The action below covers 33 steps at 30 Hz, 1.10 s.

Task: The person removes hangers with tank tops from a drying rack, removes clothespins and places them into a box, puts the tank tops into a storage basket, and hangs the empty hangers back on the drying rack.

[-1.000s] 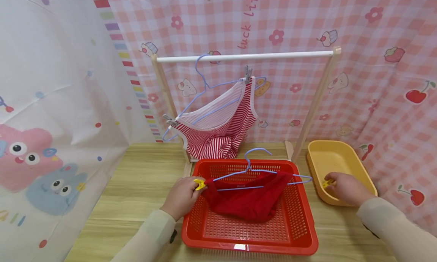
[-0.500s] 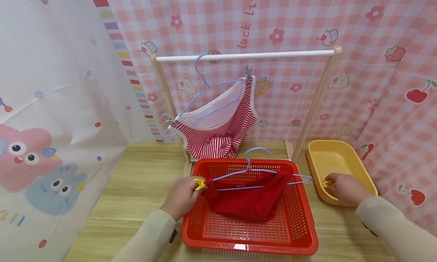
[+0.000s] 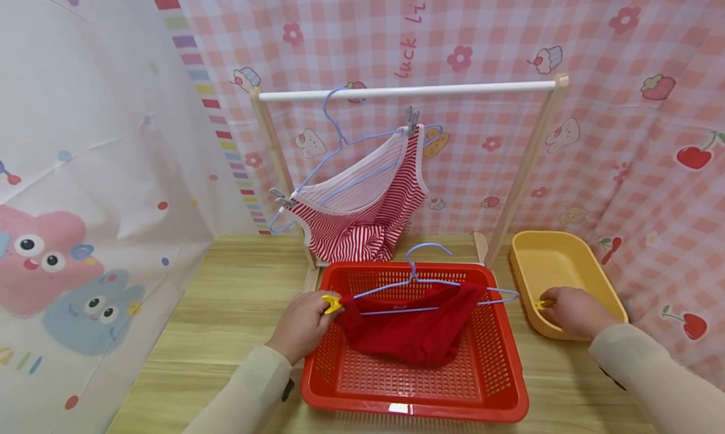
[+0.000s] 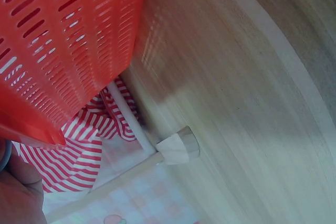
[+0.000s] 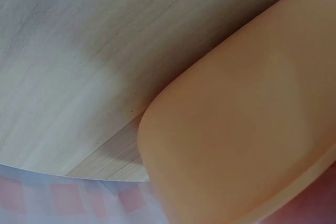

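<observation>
In the head view, my left hand (image 3: 303,326) grips the left end of a blue wire hanger (image 3: 412,280), where a yellow clothespin (image 3: 331,304) shows at the fingertips. Red cloth, seemingly a strappy top (image 3: 416,333), hangs from this hanger over a red perforated basket (image 3: 415,406). Its left strap lies close to the clothespin; the hanger's right end pokes out past the cloth. My right hand (image 3: 578,313) is inside a yellow tray (image 3: 608,289) and pinches another yellow clothespin (image 3: 545,304). Fingers hide much of both clothespins.
Behind the basket stands a rack with a white rail (image 3: 453,90) and wooden legs. A red-striped tank top (image 3: 368,207) hangs there on a second blue hanger (image 3: 342,141), with grey clothespins (image 3: 412,122) at its straps. Patterned curtains (image 3: 481,38) close off the back and sides.
Within the tray, the clothespin in my right hand has turned slightly. My left hand, the hanger and the red garment stay in place.
</observation>
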Each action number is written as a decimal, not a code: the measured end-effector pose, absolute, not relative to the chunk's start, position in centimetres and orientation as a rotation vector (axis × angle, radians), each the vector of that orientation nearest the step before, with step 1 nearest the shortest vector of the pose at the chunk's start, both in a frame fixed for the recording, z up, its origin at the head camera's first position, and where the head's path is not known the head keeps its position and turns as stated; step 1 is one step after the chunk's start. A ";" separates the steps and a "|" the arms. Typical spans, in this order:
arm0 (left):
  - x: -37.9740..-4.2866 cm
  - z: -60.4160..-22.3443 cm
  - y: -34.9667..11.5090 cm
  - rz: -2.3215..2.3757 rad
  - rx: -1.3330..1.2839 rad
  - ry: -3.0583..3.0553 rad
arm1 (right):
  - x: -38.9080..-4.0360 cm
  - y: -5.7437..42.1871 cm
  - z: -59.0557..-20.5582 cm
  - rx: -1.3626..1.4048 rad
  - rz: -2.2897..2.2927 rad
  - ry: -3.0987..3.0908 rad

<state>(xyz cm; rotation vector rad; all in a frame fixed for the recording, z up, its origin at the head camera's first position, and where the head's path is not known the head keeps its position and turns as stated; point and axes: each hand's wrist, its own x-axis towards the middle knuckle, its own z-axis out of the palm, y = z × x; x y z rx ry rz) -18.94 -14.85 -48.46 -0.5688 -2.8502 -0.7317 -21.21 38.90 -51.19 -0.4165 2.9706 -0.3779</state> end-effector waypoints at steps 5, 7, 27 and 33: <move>-18.9 -48.4 -14.8 -0.735 -0.569 -2.850 | -21.3 38.8 -51.0 -0.416 -0.353 2.966; -18.9 -48.3 -14.8 -0.738 -0.567 -2.852 | -21.3 38.7 -50.9 -0.412 -0.343 2.964; -19.0 -48.5 -14.8 -0.727 -0.589 -2.835 | -21.3 38.8 -51.0 -0.394 -0.368 2.935; -19.0 -48.5 -14.8 -0.721 -0.596 -2.835 | -21.2 38.7 -50.9 -0.395 -0.384 2.939</move>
